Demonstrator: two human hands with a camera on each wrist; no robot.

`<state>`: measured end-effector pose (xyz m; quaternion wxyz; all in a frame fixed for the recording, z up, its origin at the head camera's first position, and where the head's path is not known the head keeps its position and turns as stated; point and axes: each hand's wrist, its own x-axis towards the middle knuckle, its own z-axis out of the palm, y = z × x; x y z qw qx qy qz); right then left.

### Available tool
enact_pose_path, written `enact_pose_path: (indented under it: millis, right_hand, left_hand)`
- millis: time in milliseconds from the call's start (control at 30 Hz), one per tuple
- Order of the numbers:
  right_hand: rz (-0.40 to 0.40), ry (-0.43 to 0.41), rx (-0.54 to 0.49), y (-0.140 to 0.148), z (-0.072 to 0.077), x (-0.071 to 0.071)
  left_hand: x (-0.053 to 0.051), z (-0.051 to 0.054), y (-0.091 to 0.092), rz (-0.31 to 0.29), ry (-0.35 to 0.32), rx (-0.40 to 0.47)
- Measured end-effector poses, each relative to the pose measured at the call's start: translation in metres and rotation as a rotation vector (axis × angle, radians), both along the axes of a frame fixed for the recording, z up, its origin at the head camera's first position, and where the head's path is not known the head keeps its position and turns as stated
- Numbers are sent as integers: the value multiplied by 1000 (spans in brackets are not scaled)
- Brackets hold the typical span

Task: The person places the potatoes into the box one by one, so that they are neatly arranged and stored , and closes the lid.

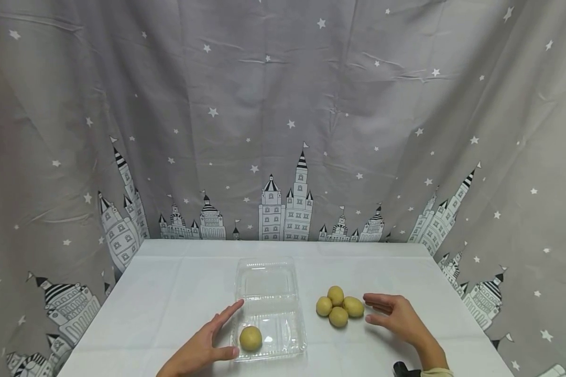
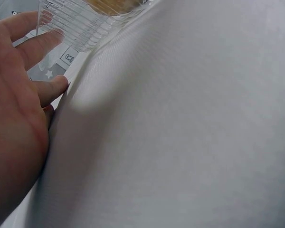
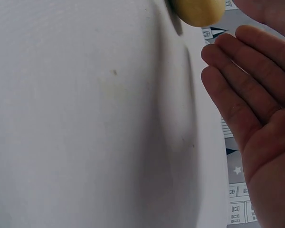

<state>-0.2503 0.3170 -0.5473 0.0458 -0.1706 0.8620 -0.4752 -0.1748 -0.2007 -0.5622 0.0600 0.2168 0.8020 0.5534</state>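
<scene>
Printed backdrop: the grey curtain [image 1: 264, 78] is patterned with white stars and black-and-white castles topped by small flags.
Clear container: the plastic clamshell [image 1: 267, 280] is laid open on the white-covered desk [image 1: 170, 303], its lid half at the far side and its ribbed base half at the near side, just beside the left hand [image 1: 203, 343].
Yellow item in the base: a single yellow round item [image 1: 250, 339] is held in the near left corner of the base, just to the right of the left thumb.
Yellow cluster: four more are gathered on the desk between the container and the right hand [image 1: 398, 317]; a back one [image 1: 335, 295], a left one [image 1: 324, 306], a front one [image 1: 338, 317] and a right one [image 1: 354, 307] are set close together, the last nearest the right fingertips.
Left hand: thumb and fingers are spread wide at the container's left edge; whether the plastic is touched cannot be told for certain.
Right hand: fingers are kept nearly straight with the thumb apart, the gap turned toward the cluster; nothing is held.
Right wrist: a pale sleeve [image 1: 437, 372] and a black object [image 1: 404, 369] are seen there.
</scene>
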Motion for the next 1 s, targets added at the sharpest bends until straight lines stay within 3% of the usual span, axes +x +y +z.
enact_pose_path:
  millis: [267, 500, 1000]
  right_hand:
    - [-11, -51, -4, -7, -5, -3]
    - [-6, -19, 22, -12, -8, -6]
    - [-25, -13, 38, -21, -8, -10]
  left_hand:
    - [0, -2, 0, -20, -8, 10]
    - [0, -3, 0, -8, 17, 0]
    - [1, -2, -1, -7, -12, 14]
